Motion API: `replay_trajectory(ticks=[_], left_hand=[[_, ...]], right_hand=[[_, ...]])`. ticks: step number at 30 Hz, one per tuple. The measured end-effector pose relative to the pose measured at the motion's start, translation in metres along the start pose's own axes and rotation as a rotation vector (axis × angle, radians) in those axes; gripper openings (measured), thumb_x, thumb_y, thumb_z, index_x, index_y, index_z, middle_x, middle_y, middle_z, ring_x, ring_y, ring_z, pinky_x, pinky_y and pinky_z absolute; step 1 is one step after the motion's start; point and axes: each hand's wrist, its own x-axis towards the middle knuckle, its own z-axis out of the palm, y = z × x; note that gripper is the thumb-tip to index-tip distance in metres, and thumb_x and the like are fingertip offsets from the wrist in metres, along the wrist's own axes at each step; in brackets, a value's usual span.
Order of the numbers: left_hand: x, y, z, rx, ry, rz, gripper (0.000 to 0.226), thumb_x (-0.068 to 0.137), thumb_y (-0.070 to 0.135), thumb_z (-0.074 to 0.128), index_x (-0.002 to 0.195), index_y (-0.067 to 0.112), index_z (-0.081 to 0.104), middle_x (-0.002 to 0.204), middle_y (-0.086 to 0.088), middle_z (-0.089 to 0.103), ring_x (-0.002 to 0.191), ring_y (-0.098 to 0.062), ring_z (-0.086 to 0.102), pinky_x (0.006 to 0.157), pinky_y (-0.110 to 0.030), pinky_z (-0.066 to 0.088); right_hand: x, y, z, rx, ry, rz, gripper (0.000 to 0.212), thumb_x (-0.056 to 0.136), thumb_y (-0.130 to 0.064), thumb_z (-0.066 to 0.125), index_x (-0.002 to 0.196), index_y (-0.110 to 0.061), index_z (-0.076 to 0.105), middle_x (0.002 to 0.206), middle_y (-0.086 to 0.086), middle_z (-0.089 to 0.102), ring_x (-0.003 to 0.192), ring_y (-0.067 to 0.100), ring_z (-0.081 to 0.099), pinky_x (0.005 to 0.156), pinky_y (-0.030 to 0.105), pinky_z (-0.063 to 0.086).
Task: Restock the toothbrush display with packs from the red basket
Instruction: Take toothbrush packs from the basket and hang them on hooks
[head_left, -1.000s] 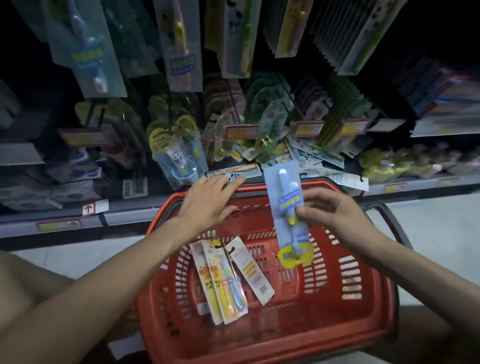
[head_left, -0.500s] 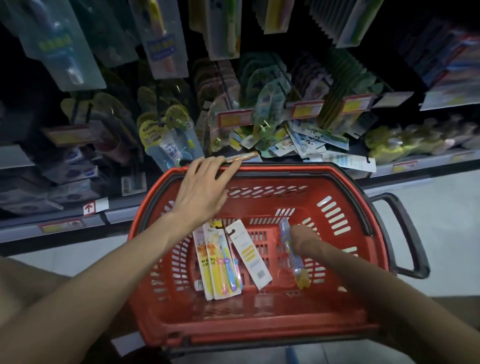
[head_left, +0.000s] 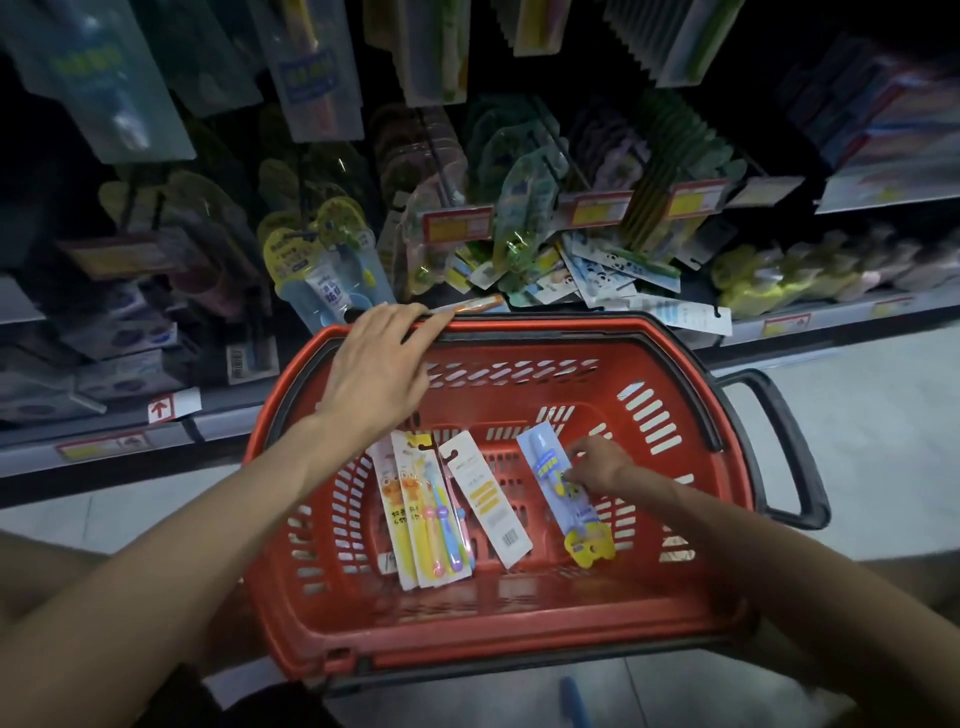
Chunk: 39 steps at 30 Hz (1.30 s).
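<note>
The red basket (head_left: 519, 618) stands on the floor in front of the toothbrush display (head_left: 519, 228). My left hand (head_left: 379, 364) rests flat on the basket's far rim, fingers straight. My right hand (head_left: 597, 462) is down inside the basket and pinches a blue toothbrush pack (head_left: 576, 514), which leans on the basket's bottom at the right. Beside it lie a white pack (head_left: 488, 499) and yellow and orange packs (head_left: 421, 519) side by side on the left.
Several packs hang on hooks with red price tags (head_left: 457, 226). Loose packs lie piled on the shelf (head_left: 597, 280) just behind the basket. The basket's black handle (head_left: 795, 447) sticks out to the right over the pale floor. An orange pack (head_left: 467, 306) lies past the rim.
My right hand went from holding the blue pack above the basket's rim down into the basket, where the pack now touches the bottom. My left hand stayed on the rim.
</note>
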Motion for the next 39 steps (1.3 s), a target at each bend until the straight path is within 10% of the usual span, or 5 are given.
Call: replay_trajectory(ticks=[8,14,23,36,39], left_hand=[[-0.001,0.008,-0.016,-0.019,-0.024,-0.034,0.067,0.089,0.021,0.068,0.153,0.021,0.047,0.139,-0.005,0.061,0.129,-0.028,0.055,0.116,-0.045,0.038],[-0.006,0.011,-0.026,-0.066,-0.046,-0.081,0.062,0.086,0.026,0.074,0.145,0.027,0.055,0.134,0.003,0.067,0.119,-0.025,0.063,0.105,-0.044,0.046],[-0.010,0.003,-0.030,-0.207,-0.090,-0.112,0.051,0.087,0.039,0.071,0.136,0.038,0.057,0.124,0.016,0.064,0.118,-0.016,0.063,0.100,-0.039,0.049],[-0.009,-0.003,-0.014,-0.245,-0.073,-0.120,0.045,0.089,0.045,0.060,0.134,0.043,0.053,0.119,0.020,0.059,0.102,-0.007,0.062,0.092,-0.033,0.048],[-0.007,-0.003,-0.012,-0.221,-0.083,-0.112,0.045,0.089,0.048,0.055,0.134,0.044,0.049,0.117,0.021,0.058,0.104,-0.005,0.062,0.091,-0.032,0.048]], right_hand=[[-0.042,-0.021,-0.035,0.188,-0.001,-0.336,0.017,0.087,-0.005,0.072,0.083,-0.020,0.065,0.068,-0.002,0.061,0.066,0.014,0.057,0.064,0.040,0.049],[-0.098,-0.078,-0.117,0.822,0.080,-0.511,0.017,0.083,-0.009,0.069,0.099,-0.002,0.067,0.073,0.005,0.066,0.059,0.012,0.058,0.052,0.020,0.042],[-0.064,-0.150,-0.185,0.849,0.089,-0.222,0.044,0.097,-0.006,0.058,0.061,-0.018,0.035,0.038,-0.006,0.026,0.029,0.010,0.022,0.035,0.015,0.018],[0.069,-0.212,-0.148,0.518,0.074,0.066,0.039,0.106,-0.009,0.047,0.067,-0.012,0.042,0.032,0.003,0.042,0.015,0.009,0.036,0.026,0.012,0.028],[0.089,-0.211,-0.140,0.569,0.045,0.090,0.035,0.106,-0.013,0.050,0.072,-0.011,0.044,0.060,0.009,0.048,0.025,0.015,0.048,0.031,0.024,0.039]])
